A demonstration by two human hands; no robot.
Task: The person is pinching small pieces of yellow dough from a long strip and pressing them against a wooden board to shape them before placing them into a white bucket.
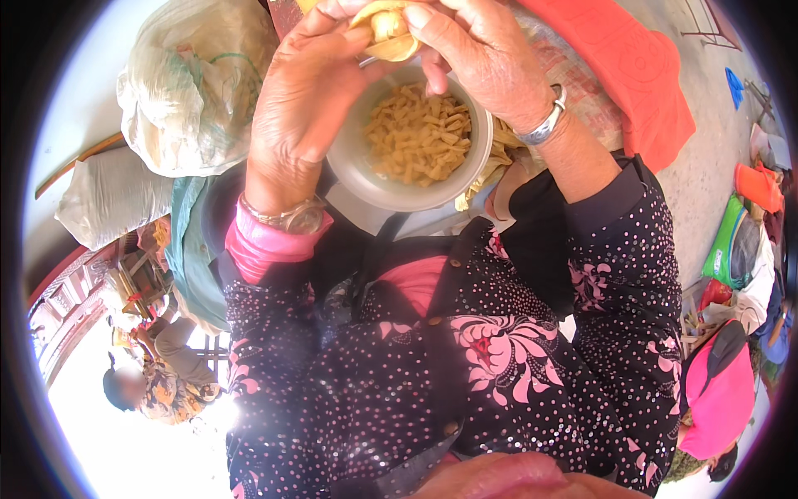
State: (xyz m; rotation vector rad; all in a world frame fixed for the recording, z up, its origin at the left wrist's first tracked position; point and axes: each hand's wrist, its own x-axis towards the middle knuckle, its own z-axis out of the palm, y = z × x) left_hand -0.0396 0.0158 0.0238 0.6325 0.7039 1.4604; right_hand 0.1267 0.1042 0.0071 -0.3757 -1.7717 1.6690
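Both hands are raised together at the upper edge over a bowl. Between their fingertips is a yellow fruit piece (pixel 391 35), its flesh spread around a pale rounded lump. My left hand (pixel 303 104), with a watch at the wrist, is closed on the piece's left side by thumb and fingers. My right hand (pixel 490 71), with a silver bracelet, presses its thumb on the right edge; some of its fingers are hidden behind. Below, a pale round bowl (pixel 391 198) holds many short yellow strips (pixel 420 137).
A large translucent plastic sack (pixel 195 91) stands at the upper left, with a white bundle (pixel 112 195) below it. Red cloth or plastic (pixel 640 83) lies at the upper right. Yellow scraps (pixel 503 145) lie beside the bowl. People sit at the lower left (pixel 170 374) and lower right (pixel 719 391).
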